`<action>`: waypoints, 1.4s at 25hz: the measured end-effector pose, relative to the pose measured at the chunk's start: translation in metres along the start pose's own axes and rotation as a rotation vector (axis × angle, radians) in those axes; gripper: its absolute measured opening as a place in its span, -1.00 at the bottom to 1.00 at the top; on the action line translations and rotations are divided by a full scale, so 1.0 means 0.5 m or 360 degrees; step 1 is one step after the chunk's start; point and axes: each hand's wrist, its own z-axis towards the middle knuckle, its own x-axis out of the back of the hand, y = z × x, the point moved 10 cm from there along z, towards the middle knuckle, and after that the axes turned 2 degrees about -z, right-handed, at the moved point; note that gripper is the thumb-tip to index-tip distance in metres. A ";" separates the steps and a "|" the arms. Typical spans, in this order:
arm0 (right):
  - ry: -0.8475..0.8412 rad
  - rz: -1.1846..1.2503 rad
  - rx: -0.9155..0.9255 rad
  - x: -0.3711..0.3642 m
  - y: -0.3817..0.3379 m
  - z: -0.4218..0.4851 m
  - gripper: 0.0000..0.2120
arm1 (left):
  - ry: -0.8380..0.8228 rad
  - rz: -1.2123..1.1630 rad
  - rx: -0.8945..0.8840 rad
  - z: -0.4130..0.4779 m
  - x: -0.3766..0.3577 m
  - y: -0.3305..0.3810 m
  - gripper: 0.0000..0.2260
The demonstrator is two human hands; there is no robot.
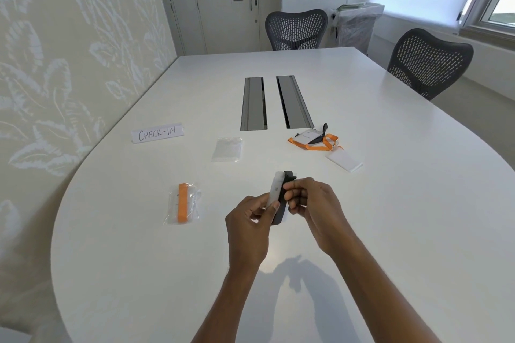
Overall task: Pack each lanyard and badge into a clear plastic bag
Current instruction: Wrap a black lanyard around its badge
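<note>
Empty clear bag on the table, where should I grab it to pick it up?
Probably pinch the near edge of the empty clear bag, coming from the person's side. It lies flat on the table with nothing on it, so only an edge can be lifted.

Two hands hold a badge and strap over a white table.

The left hand [252, 220] and right hand [312, 203] grip a white badge [273, 192] with a folded black strap [281, 203]. A packed bag [182, 203] lies left. Empty bags [227, 149] lie farther off, an orange strap [315, 142] far right.
</note>
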 end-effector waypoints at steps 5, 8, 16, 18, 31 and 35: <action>0.0254 -0.0612 0.0239 -0.003 0.015 0.023 -0.81 | 0.0011 0.0023 0.0101 0.002 -0.008 -0.044 -0.79; 0.0459 -0.0684 0.0362 0.022 0.020 0.030 -0.89 | -0.0021 -0.0065 0.0287 -0.007 -0.025 -0.080 -0.84; 0.0231 -0.0823 0.0295 0.048 0.078 0.118 -0.99 | -0.0269 -0.0101 0.0561 -0.008 -0.072 -0.181 -0.81; 0.0209 -0.0963 0.0277 0.051 0.087 0.136 -0.96 | -0.0291 0.0140 0.0532 -0.002 -0.084 -0.200 -0.65; 0.0444 -0.1016 0.0256 0.132 0.183 0.181 -0.94 | -0.0571 0.1011 -0.0023 0.025 -0.184 -0.248 -0.48; 0.0502 -0.1054 0.0360 0.141 0.182 0.175 -0.94 | -0.0511 0.1034 -0.0064 0.024 -0.181 -0.237 -0.50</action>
